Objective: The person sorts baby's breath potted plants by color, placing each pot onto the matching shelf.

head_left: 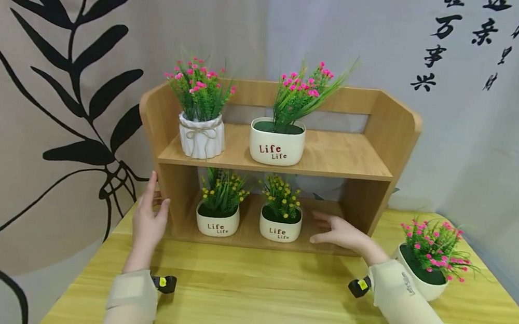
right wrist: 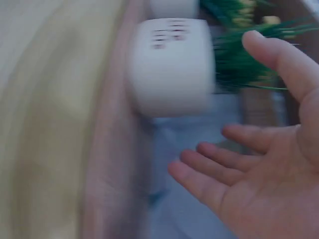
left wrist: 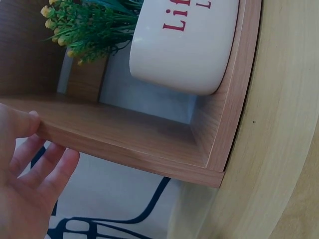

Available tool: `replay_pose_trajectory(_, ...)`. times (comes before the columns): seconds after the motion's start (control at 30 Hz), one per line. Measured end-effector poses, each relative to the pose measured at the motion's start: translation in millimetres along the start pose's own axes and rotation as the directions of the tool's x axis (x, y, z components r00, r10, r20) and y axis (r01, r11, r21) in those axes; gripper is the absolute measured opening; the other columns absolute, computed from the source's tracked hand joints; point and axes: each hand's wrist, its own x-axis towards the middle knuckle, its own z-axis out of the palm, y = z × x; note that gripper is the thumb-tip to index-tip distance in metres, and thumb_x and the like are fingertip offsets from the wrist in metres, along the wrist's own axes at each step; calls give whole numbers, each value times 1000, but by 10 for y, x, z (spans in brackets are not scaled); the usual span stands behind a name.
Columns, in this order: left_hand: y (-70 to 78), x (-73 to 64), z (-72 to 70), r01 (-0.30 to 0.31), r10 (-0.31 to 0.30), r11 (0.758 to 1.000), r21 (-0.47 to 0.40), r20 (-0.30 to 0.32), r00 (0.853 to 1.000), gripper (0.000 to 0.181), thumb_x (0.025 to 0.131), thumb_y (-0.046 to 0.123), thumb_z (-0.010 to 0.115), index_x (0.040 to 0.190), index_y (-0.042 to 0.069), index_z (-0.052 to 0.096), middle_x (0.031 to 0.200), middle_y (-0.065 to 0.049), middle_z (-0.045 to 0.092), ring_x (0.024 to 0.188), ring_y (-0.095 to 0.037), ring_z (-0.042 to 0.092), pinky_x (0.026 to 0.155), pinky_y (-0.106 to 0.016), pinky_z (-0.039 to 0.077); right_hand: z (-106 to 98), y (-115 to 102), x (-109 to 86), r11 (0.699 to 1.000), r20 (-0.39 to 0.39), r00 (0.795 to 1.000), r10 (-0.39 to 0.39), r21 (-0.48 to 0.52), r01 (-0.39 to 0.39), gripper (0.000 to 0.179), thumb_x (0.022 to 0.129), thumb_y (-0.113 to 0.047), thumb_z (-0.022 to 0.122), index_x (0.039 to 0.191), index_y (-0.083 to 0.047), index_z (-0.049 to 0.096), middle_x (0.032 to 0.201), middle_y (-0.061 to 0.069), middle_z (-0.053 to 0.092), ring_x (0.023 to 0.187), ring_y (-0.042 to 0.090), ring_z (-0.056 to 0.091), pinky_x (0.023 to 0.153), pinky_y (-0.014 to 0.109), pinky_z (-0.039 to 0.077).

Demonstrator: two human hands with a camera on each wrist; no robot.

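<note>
A two-tier wooden shelf [head_left: 268,167] stands on the table. My left hand [head_left: 149,224] is at its left side panel [left wrist: 124,142], thumb on one side of the front edge and fingers on the other. Inside the lower tier, my right hand [head_left: 341,235] is spread with nothing in it, palm toward the right pot of yellow flowers [head_left: 279,230]. A gap shows between that pot and the fingers in the right wrist view, where the pot [right wrist: 172,69] is blurred. To its left sits a matching pot of yellow flowers [head_left: 217,225].
On the upper tier stand a white wrapped pot [head_left: 202,138] and a larger "Life" pot [head_left: 276,145], both with pink flowers. Another pink-flowered pot [head_left: 422,274] is on the table [head_left: 256,297], beside my right forearm. A printed curtain [head_left: 208,16] hangs behind.
</note>
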Motion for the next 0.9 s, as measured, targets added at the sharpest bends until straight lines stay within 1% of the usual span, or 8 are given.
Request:
replay_pose_trajectory(0.13,2,-6,-20,3,-3,1000,-8,0,1000,81,93,-7,56,156,30,21,141,-20,43,102,-41,58,77,-56,53,-119,-187,-313,993,-67,995,-75,-91,69,72,87,-26,73,144,3,40,146,24,39,130,45,40,103,58,38)
replay_pose_trajectory(0.3,5,-12,-18,-4,4,1000,-8,1,1000,81,93,-7,56,156,29,20,145,-18,41,104,-40,58,76,-53,54,-241,-432,-726,994,-153,983,-102,-48,96,65,89,-22,72,144,-3,43,146,20,41,130,40,42,100,53,43)
replay_pose_trajectory(0.37,9,-9,-12,-8,8,1000,-5,0,1000,81,93,-7,56,156,30,20,146,-17,41,105,-39,58,77,-52,53,-280,-539,-885,993,-227,967,-116,-62,105,61,89,-20,71,143,-8,46,144,13,46,128,33,47,98,41,46)
replay_pose_trajectory(0.43,9,-11,-5,-16,16,1000,-2,-1,1000,81,93,-7,56,156,29,20,146,-17,40,105,-39,58,76,-52,54,-316,-642,-1038,989,-350,925,-146,-70,129,55,89,-16,72,140,-9,51,138,8,53,123,22,53,93,28,48)
replay_pose_trajectory(0.53,1,-21,-1,-26,26,1000,-1,-7,1000,80,93,-8,56,156,28,21,145,-18,41,104,-39,58,76,-53,53,-378,-770,-1252,973,-576,798,-181,14,230,47,87,0,70,132,-2,57,124,2,64,110,11,61,87,16,49)
replay_pose_trajectory(0.67,-4,-19,3,-44,44,999,-18,-17,999,80,92,-10,56,156,26,23,143,-20,42,102,-41,57,78,-55,52,-497,-843,-1510,889,-834,544,-96,174,423,43,81,18,67,123,10,59,109,5,70,98,13,66,80,15,52)
replay_pose_trajectory(0.8,0,-4,1,-43,42,999,-24,-17,999,80,92,-10,55,155,26,23,144,-19,42,102,-41,57,78,-54,52,-661,-738,-1718,913,-945,322,58,180,366,42,84,11,68,125,3,62,112,3,68,100,12,63,83,12,47)
replay_pose_trajectory(0.9,4,-2,-2,-22,21,1000,-20,-9,1000,80,93,-9,55,155,29,23,145,-18,41,103,-40,58,78,-53,53,-778,-558,-1849,934,-974,198,111,171,313,43,86,5,68,128,-4,61,117,2,64,104,11,60,83,10,45)
